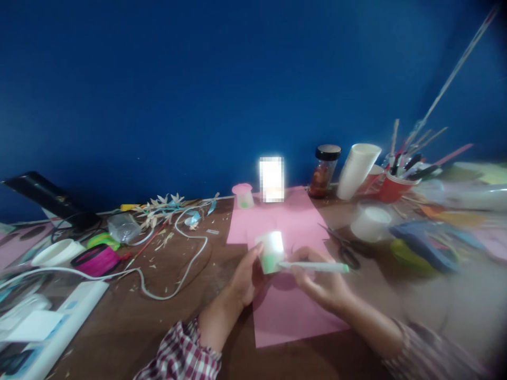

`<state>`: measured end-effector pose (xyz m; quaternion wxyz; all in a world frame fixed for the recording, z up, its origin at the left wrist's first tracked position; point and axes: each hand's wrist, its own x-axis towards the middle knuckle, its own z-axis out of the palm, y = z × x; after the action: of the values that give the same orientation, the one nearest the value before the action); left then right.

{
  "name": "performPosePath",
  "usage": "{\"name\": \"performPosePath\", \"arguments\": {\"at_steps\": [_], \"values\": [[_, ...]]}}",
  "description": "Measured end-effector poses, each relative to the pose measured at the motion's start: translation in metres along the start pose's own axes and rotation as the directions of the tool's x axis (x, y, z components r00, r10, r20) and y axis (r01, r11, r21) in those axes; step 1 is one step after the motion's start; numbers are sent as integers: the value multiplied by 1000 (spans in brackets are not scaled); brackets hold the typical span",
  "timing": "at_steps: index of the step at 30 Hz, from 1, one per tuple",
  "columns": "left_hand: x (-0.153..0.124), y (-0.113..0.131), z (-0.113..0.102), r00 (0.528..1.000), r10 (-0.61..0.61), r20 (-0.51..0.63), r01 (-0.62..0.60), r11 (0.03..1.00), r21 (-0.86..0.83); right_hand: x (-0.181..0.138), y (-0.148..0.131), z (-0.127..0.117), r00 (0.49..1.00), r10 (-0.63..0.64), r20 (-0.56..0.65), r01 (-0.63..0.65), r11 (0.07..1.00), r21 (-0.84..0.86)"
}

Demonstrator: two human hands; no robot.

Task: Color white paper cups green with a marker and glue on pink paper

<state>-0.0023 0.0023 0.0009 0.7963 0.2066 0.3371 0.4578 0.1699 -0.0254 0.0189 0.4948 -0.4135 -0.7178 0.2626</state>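
My left hand is closed around a small white paper cup that has a green patch low on its side. In my right hand is a white marker with a green end. Its tip meets or nearly meets the cup beside the green patch. Both hands are above pink paper sheets on the brown table. Farther back on the pink paper stands another small cup with a green spot and a round pink piece on top.
Scissors lie to the right, near a whitish cup. A lidded jar, stacked white cups and a red cup of pens stand behind. Leftward are a white cable, ribbon rolls and a power strip.
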Motion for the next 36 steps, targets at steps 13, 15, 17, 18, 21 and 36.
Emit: {"name": "performPosePath", "arguments": {"at_steps": [13, 15, 17, 18, 21, 36], "values": [[0, 0, -1, 1000, -2, -5, 2, 1000, 3, 1, -1, 0, 1000, -7, 10, 7, 1000, -18], [0, 0, -1, 1000, -19, 18, 19, 1000, -1, 1, 0, 0, 1000, -5, -4, 5, 1000, -12], [0, 0, -1, 999, -13, 31, 14, 1000, -9, 1, -1, 0, 1000, -2, -11, 2, 1000, -18], [1, 0, -2, 1000, -6, 30, 6, 1000, -9, 2, -1, -1, 1000, 0, -4, 0, 1000, -19], [1, 1, -1, 1000, 6, -2, -6, 1000, 0, 2, -5, -1, 998, 15, 54, -15, 1000, -14], [1, -2, -3, 1000, -18, 14, 18, 999, 32, 2, -6, -1, 997, 42, 68, -42, 999, -7]]}}
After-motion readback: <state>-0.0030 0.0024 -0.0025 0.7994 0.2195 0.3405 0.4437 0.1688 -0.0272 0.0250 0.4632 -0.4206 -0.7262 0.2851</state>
